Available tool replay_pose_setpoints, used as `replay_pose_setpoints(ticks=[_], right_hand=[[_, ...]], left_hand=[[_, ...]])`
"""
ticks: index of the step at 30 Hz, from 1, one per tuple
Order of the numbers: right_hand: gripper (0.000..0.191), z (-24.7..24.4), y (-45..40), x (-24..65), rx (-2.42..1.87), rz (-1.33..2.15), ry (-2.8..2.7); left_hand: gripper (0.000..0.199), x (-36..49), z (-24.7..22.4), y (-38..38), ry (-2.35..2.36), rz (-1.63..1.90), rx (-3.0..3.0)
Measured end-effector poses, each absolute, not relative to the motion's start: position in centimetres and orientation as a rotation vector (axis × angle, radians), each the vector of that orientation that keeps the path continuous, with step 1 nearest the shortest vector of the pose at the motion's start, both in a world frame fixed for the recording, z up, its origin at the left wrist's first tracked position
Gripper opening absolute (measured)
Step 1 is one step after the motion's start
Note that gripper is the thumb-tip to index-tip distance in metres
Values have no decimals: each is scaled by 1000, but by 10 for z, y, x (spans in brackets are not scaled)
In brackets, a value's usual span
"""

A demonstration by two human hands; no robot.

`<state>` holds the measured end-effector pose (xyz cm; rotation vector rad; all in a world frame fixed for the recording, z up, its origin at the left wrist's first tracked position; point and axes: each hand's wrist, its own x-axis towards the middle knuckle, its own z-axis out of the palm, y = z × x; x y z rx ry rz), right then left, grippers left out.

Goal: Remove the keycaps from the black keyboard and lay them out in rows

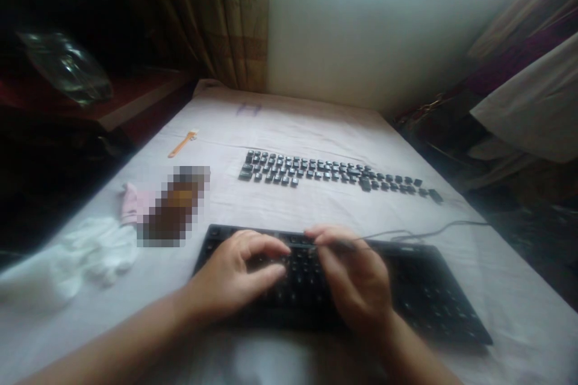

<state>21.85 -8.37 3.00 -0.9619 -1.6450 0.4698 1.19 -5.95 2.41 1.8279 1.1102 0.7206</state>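
Observation:
A black keyboard (433,289) lies on the pale cloth in front of me, with keycaps gone from part of it. My left hand (244,271) rests over its left half, thumb and forefinger apart with nothing between them. Over the middle, my right hand (354,274) is closed in a pinch around a slim dark tool (344,245); blur hides its exact kind. Behind the keyboard, loose black keycaps (311,167) stand in rows laid out like the keys.
An orange-handled brush (183,143) lies at the back left. A pixelated brown item (174,210) sits beside pink cloth (130,204) and a crumpled white cloth (85,258). The keyboard's cable (442,228) runs off the right edge. Curtains (235,24) hang behind.

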Motion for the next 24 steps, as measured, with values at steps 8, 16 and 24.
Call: replay_pose_setpoints(ticks=[8,16,24], right_hand=[[15,35,-80,220,-956,407,-1866],[17,26,-77,212,-930,263,-2000],[16,33,-76,210,-989,211,-2017]], left_hand=[[21,11,27,-60,1069,758,1645],[20,9,24,-58,1061,750,1734],[27,4,19,-61,1055,806,1927]])
